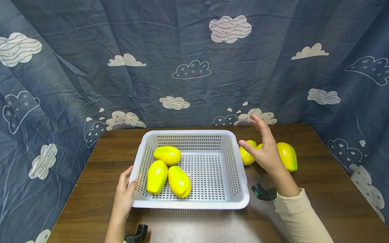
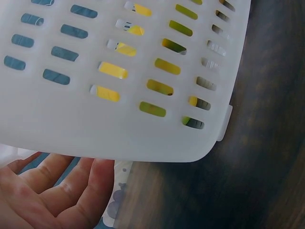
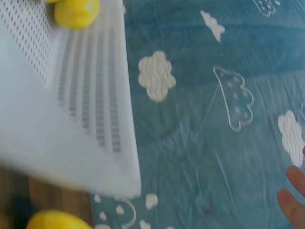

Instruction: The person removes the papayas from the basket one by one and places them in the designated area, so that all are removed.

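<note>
My left hand (image 1: 124,190) grips the left rim of a white perforated plastic basket (image 1: 194,204), thumb over the edge and fingers outside. In the left wrist view, those fingers (image 2: 78,191) lie against the basket's outer wall (image 2: 95,129). Inside, toward the left, lie three glossy yellow mangoes (image 1: 180,181). Held in the air to the right of the basket, my right hand (image 1: 267,153) has its fingers and thumb spread and holds nothing. Beneath and around it are more mangoes (image 1: 287,157) on the table, one partly hidden behind the hand.
The brown wooden table (image 1: 91,189) ends at the back against a dark blue cloth (image 1: 188,40) printed with clouds. A black wrist device (image 1: 263,193) sits beside my right wrist, and another (image 1: 138,233) beside my left.
</note>
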Demonstrator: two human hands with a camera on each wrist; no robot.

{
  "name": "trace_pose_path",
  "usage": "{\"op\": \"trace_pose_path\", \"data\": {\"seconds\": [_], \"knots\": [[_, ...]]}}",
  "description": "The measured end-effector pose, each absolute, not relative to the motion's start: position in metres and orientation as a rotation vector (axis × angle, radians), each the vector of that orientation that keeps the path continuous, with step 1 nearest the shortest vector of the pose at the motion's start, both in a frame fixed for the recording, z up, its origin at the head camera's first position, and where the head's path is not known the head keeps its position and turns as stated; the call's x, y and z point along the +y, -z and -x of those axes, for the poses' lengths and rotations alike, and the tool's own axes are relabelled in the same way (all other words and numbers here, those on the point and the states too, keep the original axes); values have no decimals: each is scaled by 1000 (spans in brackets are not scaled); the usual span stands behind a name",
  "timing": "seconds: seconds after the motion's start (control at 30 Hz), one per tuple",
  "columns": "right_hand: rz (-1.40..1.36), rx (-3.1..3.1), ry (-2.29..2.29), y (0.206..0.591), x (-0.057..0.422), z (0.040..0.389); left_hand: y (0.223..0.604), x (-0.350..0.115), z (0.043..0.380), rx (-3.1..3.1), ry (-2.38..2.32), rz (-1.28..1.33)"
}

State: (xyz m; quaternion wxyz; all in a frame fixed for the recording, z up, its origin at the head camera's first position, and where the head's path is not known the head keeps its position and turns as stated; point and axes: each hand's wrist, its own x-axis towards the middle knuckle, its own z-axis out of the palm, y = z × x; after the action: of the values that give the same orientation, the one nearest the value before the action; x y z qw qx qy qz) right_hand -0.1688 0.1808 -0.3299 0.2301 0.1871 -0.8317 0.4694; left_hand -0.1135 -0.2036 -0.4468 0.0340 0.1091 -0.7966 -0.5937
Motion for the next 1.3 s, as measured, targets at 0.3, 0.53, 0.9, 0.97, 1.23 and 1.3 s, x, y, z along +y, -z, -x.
{"op": "trace_pose_path", "data": {"seconds": [0.3,0.53,0.9,0.97,1.23,1.3], "knots": [[-593,-2377,-1357,361,163,192,447,-204,114,-2450,1826,-338],[-710,-2460,-1324,376,139,200,447,-204,113,-2455,1845,-332],[-820,-2662,-1338,390,105,202,446,-204,113,-2458,1853,-334],[-829,-2717,-1326,392,100,203,446,-204,113,-2457,1855,-330],[-988,-2875,-1339,401,83,205,445,-204,113,-2454,1857,-322],[-1038,-2897,-1361,403,79,205,446,-204,113,-2446,1863,-316]]}}
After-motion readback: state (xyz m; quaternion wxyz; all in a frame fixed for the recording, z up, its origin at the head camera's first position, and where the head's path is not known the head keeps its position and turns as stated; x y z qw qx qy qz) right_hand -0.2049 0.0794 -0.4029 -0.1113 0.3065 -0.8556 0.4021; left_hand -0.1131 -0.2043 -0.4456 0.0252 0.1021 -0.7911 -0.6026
